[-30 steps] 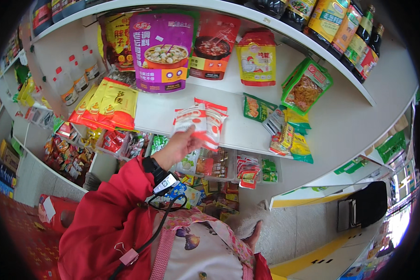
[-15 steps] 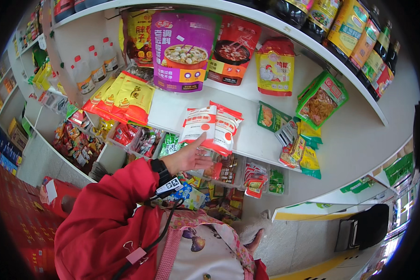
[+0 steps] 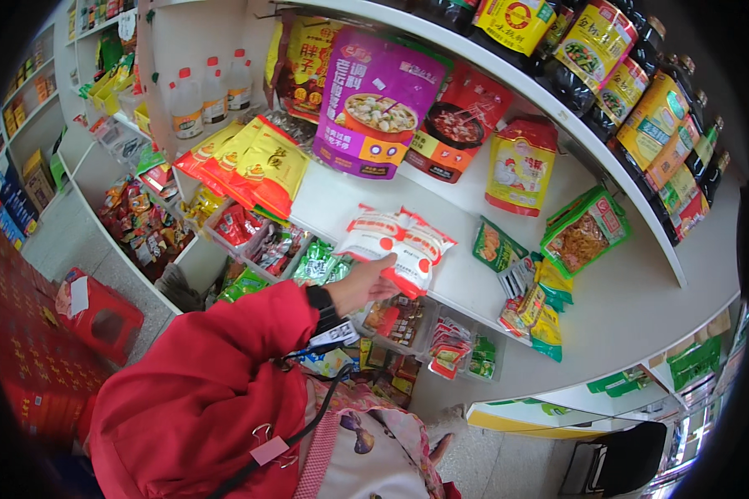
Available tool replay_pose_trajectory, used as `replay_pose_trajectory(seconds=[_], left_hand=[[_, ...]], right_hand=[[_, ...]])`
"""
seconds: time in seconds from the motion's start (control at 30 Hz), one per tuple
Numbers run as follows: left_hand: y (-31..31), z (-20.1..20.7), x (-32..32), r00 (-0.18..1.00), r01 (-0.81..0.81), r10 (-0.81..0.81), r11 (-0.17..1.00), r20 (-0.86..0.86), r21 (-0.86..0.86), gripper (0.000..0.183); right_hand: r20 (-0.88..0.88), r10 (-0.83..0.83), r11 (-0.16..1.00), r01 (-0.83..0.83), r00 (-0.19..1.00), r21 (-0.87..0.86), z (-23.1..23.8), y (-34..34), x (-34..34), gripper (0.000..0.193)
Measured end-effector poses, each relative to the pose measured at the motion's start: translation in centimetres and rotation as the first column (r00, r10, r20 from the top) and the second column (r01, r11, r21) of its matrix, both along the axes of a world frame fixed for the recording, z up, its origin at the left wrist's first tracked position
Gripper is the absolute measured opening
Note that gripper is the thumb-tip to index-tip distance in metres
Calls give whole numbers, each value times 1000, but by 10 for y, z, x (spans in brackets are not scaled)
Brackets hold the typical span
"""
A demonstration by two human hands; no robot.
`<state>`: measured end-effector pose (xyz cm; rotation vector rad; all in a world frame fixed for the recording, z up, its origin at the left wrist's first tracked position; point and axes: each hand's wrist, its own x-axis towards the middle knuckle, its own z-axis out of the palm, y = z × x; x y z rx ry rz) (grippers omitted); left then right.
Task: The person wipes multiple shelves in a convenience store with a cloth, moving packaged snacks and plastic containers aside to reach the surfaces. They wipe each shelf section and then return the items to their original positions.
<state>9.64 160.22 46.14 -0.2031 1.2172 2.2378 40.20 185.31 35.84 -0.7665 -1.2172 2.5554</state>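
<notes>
Shelf [image 3: 330, 193], white, bowed by lens, carries the goods; two white-and-red packets [image 3: 412, 245] lie on it near its front edge, mid-view. Clock from those packets: purple stand-up pouch [image 3: 373, 104] at 12, yellow-and-red bags [image 3: 262, 170] at 10, red-capped bottles [image 3: 212, 98] beyond them, also 10. Green-edged tray pack [image 3: 589, 233] at 3. Dark sauce bottles [image 3: 587, 46] on upper shelf, 1 to 2. Sachet bins [image 3: 401, 323] under front edge at 6. Shop aisle around: red cartons [image 3: 33, 316] at 8 to 9, grey floor [image 3: 508, 456] at 5.

Left hand [image 3: 362, 284] comes in from 7 to 8, red sleeve [image 3: 216, 349], thumb laid on the packets, other fingers close together below; can't tell if pinching. Skin patch [image 3: 441, 449] by apron edge, 5 to 6, too small to identify; can't confirm right hand or its fingers.

Some sauce bottles cropped at top rim. Black chair-like thing [image 3: 628, 457], 4 to 5, unclear. Right rim washed out by glare.
</notes>
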Motion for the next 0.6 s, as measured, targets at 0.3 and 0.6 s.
replay_pose_trajectory(seconds=[0.3, 0.6], left_hand=[[-1, -11, 23, 994, -95, 79, 965, 75, 245, 45], [-5, -23, 27, 980, -186, 197, 962, -39, 202, 34]], right_hand=[[-2, -3, 998, 3, 1000, -62, 3, -6, 9, 70], [2, -8, 994, 8, 1000, -113, -4, -5, 25, 71]])
